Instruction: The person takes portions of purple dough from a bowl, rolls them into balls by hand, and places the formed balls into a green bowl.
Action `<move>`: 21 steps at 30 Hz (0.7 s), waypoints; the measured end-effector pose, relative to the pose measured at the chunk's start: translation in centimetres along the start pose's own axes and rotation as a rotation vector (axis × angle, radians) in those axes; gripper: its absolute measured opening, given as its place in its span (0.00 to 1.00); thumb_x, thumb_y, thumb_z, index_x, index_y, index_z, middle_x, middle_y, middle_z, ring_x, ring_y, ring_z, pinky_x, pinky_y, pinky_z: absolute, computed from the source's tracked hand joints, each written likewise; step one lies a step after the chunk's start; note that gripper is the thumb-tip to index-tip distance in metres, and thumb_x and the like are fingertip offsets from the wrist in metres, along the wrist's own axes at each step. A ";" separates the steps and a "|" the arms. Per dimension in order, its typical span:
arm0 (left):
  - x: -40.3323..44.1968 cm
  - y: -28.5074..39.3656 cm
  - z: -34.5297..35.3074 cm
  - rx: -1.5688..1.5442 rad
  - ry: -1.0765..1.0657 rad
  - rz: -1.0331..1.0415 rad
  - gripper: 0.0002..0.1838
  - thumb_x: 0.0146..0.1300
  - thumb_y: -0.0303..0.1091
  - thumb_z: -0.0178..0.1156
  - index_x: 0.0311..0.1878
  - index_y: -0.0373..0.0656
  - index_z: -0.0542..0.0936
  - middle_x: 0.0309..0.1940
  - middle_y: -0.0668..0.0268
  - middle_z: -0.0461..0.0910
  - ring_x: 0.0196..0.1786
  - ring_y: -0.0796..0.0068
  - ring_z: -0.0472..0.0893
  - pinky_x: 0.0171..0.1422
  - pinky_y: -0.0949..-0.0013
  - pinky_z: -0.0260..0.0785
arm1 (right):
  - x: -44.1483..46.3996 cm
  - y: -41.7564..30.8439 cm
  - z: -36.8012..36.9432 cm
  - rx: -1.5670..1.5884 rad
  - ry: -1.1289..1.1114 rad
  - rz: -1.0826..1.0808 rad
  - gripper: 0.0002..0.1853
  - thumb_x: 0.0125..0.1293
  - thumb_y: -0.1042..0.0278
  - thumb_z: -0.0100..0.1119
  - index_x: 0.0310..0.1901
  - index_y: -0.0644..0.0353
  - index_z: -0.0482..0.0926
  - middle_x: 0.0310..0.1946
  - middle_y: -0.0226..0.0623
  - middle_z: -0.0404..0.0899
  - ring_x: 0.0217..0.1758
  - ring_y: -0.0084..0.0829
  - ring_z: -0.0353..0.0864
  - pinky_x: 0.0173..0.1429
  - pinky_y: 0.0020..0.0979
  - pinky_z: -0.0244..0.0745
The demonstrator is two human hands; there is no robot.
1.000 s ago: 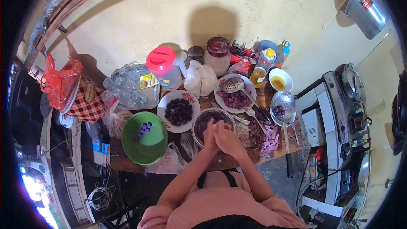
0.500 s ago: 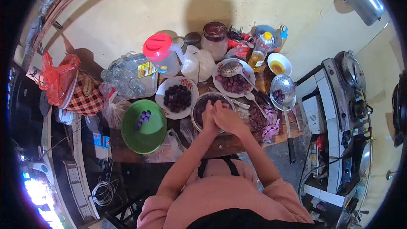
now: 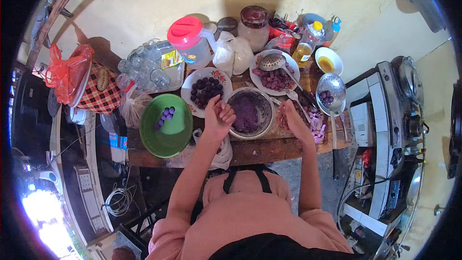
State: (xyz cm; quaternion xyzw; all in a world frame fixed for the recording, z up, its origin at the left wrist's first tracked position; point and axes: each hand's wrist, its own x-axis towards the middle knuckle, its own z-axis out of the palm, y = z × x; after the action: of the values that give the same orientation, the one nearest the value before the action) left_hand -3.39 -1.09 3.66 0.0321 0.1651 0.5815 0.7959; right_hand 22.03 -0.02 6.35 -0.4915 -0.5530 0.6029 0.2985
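My left hand (image 3: 219,117) hovers at the left rim of a metal bowl (image 3: 231,130), its fingers loosely curled and apart. On the other side of the bowl is my right hand (image 3: 292,121), slightly cupped, its fingers stretched upward. I see nothing held in either hand. Purple mash (image 3: 246,115) lies in the bowl. A flowered plate (image 3: 224,78) behind my left hand bears dark purple balls (image 3: 206,90). Several lighter purple balls (image 3: 165,117) sit in a green basin (image 3: 150,139) to the left.
Behind the bowl, a plate of purple chunks (image 3: 274,80) carries a slotted ladle (image 3: 272,61). A strainer (image 3: 331,86) with purple balls stands at right, its handle past the table edge. A pitcher (image 3: 186,38), glasses (image 3: 144,65) and an oil bottle (image 3: 305,48) line the back.
My hands were together over the bowl; now they have parted to either side, uncovering the mash. The camera view has shifted slightly.
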 end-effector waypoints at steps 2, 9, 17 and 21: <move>-0.3 -0.5 3.8 -0.041 0.229 0.044 0.12 0.63 0.39 0.51 0.30 0.41 0.72 0.25 0.64 0.72 0.21 0.75 0.71 0.25 0.72 0.68 | 0.2 0.0 -0.1 -0.022 0.003 0.008 0.22 0.70 0.43 0.30 0.40 0.55 0.63 0.20 0.26 0.68 0.18 0.15 0.62 0.21 0.17 0.57; -1.9 -0.3 4.0 0.248 0.253 0.068 0.14 0.61 0.31 0.57 0.50 0.40 0.73 0.44 0.60 0.74 0.24 0.80 0.71 0.25 0.84 0.66 | 0.7 -1.5 0.2 -0.102 -0.012 0.077 0.15 0.67 0.55 0.49 0.41 0.58 0.64 0.23 0.29 0.69 0.25 0.18 0.68 0.28 0.23 0.64; -3.0 0.8 1.5 -0.118 0.180 -0.085 0.13 0.64 0.41 0.53 0.41 0.42 0.77 0.16 0.72 0.69 0.10 0.86 0.58 0.10 0.83 0.48 | 5.0 1.6 4.9 -0.804 -0.100 -0.124 0.23 0.60 0.52 0.56 0.46 0.61 0.62 0.29 0.51 0.77 0.33 0.46 0.80 0.38 0.39 0.73; -3.1 1.0 1.4 -0.203 0.045 -0.095 0.20 0.66 0.47 0.48 0.22 0.45 0.74 0.05 0.74 0.61 0.06 0.83 0.56 0.09 0.80 0.48 | 5.1 2.0 7.2 -1.091 -0.228 -0.021 0.35 0.56 0.46 0.57 0.52 0.68 0.58 0.29 0.57 0.78 0.35 0.50 0.80 0.37 0.43 0.74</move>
State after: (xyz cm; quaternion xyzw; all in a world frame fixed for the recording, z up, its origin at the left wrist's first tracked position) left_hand -4.74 -3.49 5.93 -0.0698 0.1244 0.5574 0.8179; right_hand 14.00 1.51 2.37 -0.5008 -0.8186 0.2757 -0.0548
